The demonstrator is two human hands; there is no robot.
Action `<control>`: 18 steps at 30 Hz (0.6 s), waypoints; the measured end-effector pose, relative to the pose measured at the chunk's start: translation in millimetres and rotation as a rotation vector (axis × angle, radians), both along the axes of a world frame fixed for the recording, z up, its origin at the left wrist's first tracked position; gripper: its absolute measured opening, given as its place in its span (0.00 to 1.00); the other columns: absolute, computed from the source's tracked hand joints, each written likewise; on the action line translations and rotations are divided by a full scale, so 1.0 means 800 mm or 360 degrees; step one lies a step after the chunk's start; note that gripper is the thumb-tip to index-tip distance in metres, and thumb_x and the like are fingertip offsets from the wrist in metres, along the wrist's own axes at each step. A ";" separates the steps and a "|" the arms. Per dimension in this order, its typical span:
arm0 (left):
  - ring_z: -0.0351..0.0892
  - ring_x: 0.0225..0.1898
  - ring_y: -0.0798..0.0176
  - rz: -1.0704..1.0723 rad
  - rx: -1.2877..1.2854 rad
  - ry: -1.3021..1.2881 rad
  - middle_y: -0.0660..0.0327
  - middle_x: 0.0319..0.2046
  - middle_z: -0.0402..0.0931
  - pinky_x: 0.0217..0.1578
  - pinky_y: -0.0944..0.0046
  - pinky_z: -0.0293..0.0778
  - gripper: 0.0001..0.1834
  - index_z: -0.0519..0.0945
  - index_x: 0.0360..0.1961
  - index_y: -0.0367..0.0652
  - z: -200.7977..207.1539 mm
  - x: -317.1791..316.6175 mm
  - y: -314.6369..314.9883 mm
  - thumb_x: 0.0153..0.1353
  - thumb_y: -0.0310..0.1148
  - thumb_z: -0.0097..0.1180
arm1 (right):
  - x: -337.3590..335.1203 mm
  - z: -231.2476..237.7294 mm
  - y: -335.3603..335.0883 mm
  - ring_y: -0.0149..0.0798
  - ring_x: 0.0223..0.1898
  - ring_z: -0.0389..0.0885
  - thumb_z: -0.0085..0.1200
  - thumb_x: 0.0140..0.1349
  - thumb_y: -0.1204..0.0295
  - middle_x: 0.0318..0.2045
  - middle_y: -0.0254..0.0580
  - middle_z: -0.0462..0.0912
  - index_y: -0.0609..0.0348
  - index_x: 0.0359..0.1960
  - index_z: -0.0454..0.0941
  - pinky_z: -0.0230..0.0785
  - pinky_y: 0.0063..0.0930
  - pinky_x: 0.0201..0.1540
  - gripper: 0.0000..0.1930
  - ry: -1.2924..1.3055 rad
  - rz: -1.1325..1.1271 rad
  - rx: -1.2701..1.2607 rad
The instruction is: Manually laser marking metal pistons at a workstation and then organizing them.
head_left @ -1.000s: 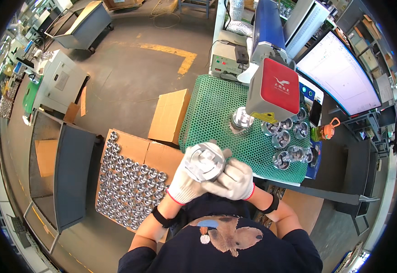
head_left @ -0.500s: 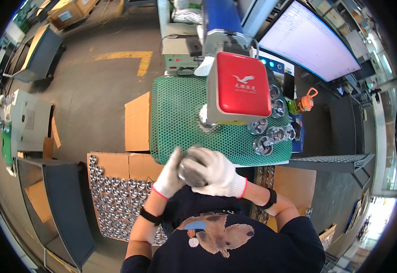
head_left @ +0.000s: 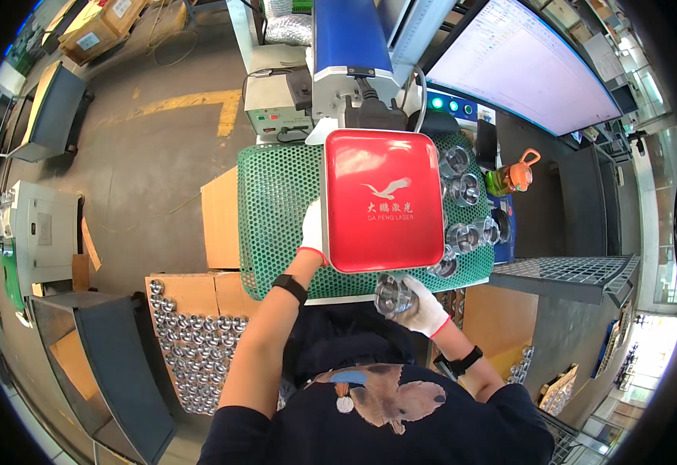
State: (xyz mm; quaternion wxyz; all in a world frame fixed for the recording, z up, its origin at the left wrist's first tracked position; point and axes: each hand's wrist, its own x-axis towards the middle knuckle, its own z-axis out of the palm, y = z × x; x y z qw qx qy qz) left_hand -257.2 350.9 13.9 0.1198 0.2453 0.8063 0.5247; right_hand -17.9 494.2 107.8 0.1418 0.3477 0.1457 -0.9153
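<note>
My right hand (head_left: 424,310), in a white glove, grips a shiny metal piston (head_left: 392,295) just in front of the bench's near edge. My left hand (head_left: 313,232), also gloved, reaches forward past the left side of the red-topped laser head (head_left: 385,203). The head covers its fingers and whatever they touch. Several more metal pistons (head_left: 462,236) stand to the right of the head on a green perforated mat (head_left: 276,209).
Rows of pistons (head_left: 199,341) lie on cardboard at lower left. A monitor (head_left: 521,66), an orange-capped bottle (head_left: 518,177) and a control box with lit buttons (head_left: 453,106) stand at the back right. A metal mesh shelf (head_left: 563,269) juts out at right.
Both gloved hands were together around a piston before the bench. Now my right hand alone holds a piston farther right, and my left hand has moved forward beside the laser head.
</note>
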 end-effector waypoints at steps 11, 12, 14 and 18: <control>0.74 0.55 0.56 0.0572 0.0701 -0.1180 0.50 0.56 0.71 0.54 0.58 0.75 0.54 0.60 0.67 0.34 0.074 0.074 -0.173 0.39 0.30 0.76 | -0.156 -0.097 0.012 0.47 0.58 0.73 0.52 0.66 0.58 0.56 0.45 0.73 0.58 0.63 0.65 0.68 0.45 0.59 0.27 0.0873 0.0111 0.1447; 0.74 0.56 0.56 0.0639 0.0676 -0.1230 0.49 0.56 0.71 0.54 0.58 0.75 0.54 0.60 0.68 0.34 0.066 0.093 -0.205 0.39 0.28 0.76 | -0.177 -0.089 -0.002 0.46 0.56 0.73 0.57 0.62 0.59 0.55 0.45 0.73 0.58 0.62 0.65 0.69 0.43 0.58 0.30 0.1076 0.0321 0.2151; 0.74 0.56 0.56 0.0752 0.0613 -0.1248 0.50 0.57 0.70 0.54 0.58 0.75 0.53 0.59 0.68 0.35 0.042 0.135 -0.272 0.39 0.25 0.75 | -0.203 -0.079 -0.017 0.44 0.54 0.74 0.67 0.55 0.59 0.52 0.46 0.73 0.60 0.61 0.65 0.71 0.40 0.55 0.35 0.1418 0.0752 0.3571; 0.78 0.50 0.58 0.1120 0.0724 -0.1457 0.52 0.54 0.72 0.50 0.58 0.77 0.51 0.60 0.67 0.36 0.041 0.203 -0.348 0.40 0.21 0.73 | -0.209 -0.117 -0.006 0.50 0.53 0.72 0.72 0.46 0.58 0.51 0.50 0.70 0.58 0.61 0.63 0.68 0.43 0.54 0.42 0.1060 0.0770 0.2800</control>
